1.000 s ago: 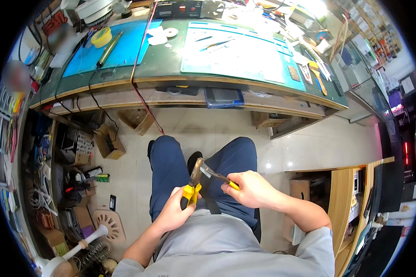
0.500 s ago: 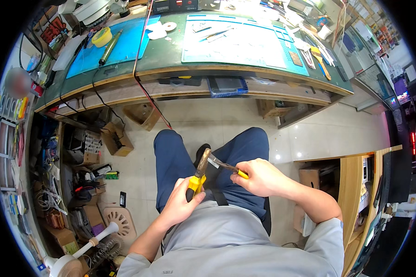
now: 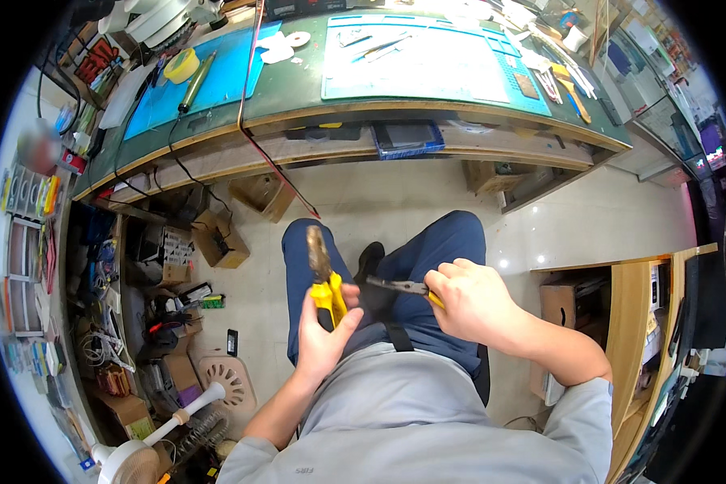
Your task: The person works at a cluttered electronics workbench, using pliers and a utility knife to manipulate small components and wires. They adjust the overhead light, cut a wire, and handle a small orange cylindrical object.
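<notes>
Where our left hand (image 3: 321, 343) curls loosely around the yellow-and-black grips of the stout pliers (image 3: 320, 266), we see their blunt, brown-stained metal head angled up over the lap. We note our right hand (image 3: 474, 302) closed on the yellow handle of the slim tool (image 3: 402, 285), its tapered grey metal nose pointing left, apart from the pliers, above blue cloth trousers (image 3: 452, 242).

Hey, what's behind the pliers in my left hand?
Your blue left trouser leg; the part directly behind the pliers is covered, and your left hand hides anything behind it.
</notes>
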A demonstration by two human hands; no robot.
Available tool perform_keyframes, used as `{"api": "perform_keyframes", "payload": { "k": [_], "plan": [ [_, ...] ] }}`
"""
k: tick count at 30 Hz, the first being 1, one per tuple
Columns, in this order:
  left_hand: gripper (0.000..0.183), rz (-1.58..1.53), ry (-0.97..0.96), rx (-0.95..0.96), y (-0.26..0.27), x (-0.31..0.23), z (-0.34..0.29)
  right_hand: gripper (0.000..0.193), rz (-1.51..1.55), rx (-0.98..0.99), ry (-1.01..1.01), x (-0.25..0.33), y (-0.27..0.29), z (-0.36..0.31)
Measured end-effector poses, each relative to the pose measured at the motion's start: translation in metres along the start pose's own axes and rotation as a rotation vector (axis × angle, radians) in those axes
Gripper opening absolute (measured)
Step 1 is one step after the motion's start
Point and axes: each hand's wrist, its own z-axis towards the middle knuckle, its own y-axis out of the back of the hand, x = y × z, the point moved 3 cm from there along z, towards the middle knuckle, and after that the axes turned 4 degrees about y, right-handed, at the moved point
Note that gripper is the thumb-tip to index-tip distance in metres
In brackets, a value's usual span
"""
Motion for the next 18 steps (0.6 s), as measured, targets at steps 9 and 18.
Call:
{"api": "perform_keyframes", "payload": {
  "k": [9, 18],
  "plan": [
    [0.030, 0.174, -0.093, 0.128, -0.002, -0.022, 0.011, 0.009, -0.001, 0.018, 0.153, 0.013, -0.002, 0.005],
    [0.040, -0.401, -0.002, -0.066, -0.010, -0.017, 0.012, 0.031, 0.573, -0.020, -0.103, 0.017, -0.048, 0.002]
  ]
}}
